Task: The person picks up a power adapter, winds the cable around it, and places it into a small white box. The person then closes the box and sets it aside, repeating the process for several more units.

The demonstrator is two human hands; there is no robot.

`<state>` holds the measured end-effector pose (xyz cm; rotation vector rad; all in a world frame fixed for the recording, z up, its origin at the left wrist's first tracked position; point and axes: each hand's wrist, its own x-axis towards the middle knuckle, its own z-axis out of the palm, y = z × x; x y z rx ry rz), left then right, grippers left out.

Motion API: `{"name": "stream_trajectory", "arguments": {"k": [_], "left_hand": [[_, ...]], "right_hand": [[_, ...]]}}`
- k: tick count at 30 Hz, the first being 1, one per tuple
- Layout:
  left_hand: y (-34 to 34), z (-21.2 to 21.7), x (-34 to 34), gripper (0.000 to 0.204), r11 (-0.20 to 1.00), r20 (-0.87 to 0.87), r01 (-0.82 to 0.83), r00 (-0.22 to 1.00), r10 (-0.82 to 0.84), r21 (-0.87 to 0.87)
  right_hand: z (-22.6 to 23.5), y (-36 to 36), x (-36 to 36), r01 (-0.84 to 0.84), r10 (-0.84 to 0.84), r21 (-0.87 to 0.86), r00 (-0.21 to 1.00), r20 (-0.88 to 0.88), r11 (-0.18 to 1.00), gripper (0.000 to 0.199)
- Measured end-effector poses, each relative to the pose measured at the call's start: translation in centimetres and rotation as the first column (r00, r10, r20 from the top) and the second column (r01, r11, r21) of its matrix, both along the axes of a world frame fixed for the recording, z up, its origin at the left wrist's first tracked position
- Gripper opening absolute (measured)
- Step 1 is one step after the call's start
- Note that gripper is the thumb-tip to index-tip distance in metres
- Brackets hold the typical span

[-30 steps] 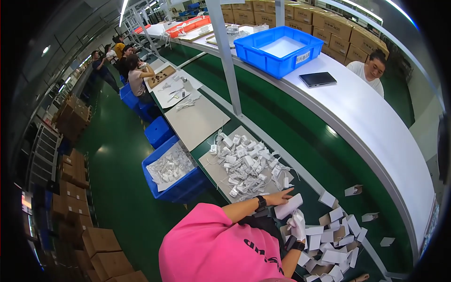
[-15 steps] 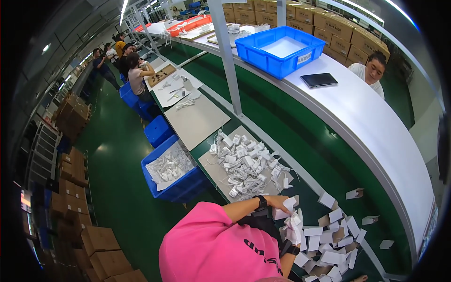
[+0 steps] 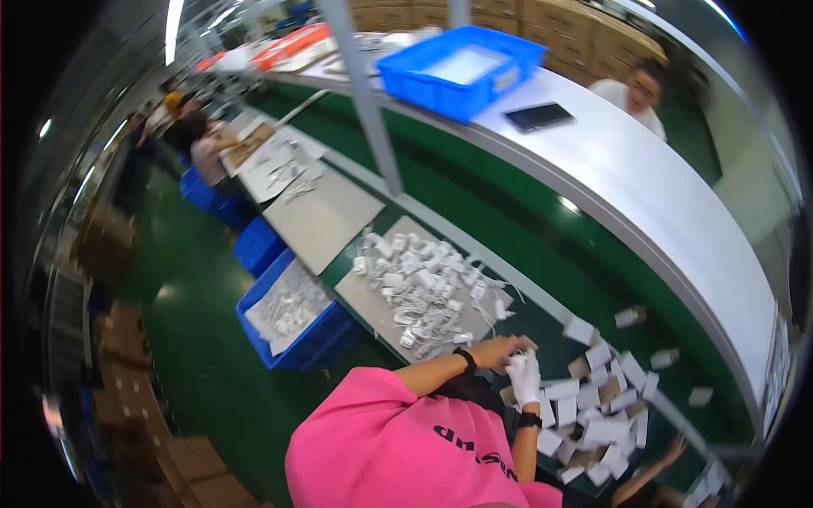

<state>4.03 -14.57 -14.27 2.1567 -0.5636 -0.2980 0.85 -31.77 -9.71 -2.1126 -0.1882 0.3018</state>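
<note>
My left hand, bare and with a dark band at the wrist, is closed round a small white box whose brownish inside shows at the top. Against the box is my right hand, in a white glove, its fingers bent in; what it grips there is too small and blurred to make out. Left of my hands, a heap of white power adapters with cables covers a beige board. To the right lies a pile of small open white boxes, brown inside.
A blue crate of white parts stands left of the bench. Beyond runs a curved white counter with a blue bin and a dark flat device. Another person's hand reaches in at lower right. Coworkers sit along the bench.
The view has shifted, so the scene sits further left. The box between my hands has turned, showing its brown inside, and my gloved hand has moved up onto it. Another person's arm has come in.
</note>
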Motion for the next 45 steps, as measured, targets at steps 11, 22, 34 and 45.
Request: {"name": "stream_trajectory", "arguments": {"k": [11, 22, 34, 45], "left_hand": [[0.7, 1.7, -1.5, 0.042, 0.987, 0.177, 0.139, 0.972, -0.152, 0.081], [1.0, 2.3, -0.3, 0.044, 0.985, 0.108, 0.151, 0.981, -0.159, 0.080], [1.4, 2.0, 22.6, 0.023, 0.970, 0.360, -0.103, 0.933, 0.017, 0.221], [4.7, 1.7, 24.7, 0.042, 0.933, 0.275, -0.359, 0.893, 0.356, -0.041]], "right_hand": [[2.0, 0.9, -0.2, 0.038, -0.076, -0.388, 0.994, -0.083, 0.921, 0.034], [-1.4, 3.9, -1.0, 0.066, -0.118, -0.526, 0.991, -0.065, 0.848, 0.030], [7.7, -1.6, -9.1, 0.307, -0.470, -0.565, 0.867, -0.166, 0.766, 0.033], [9.2, -1.8, -6.4, 0.203, -0.402, -0.577, 0.883, -0.241, 0.791, 0.037]]}}
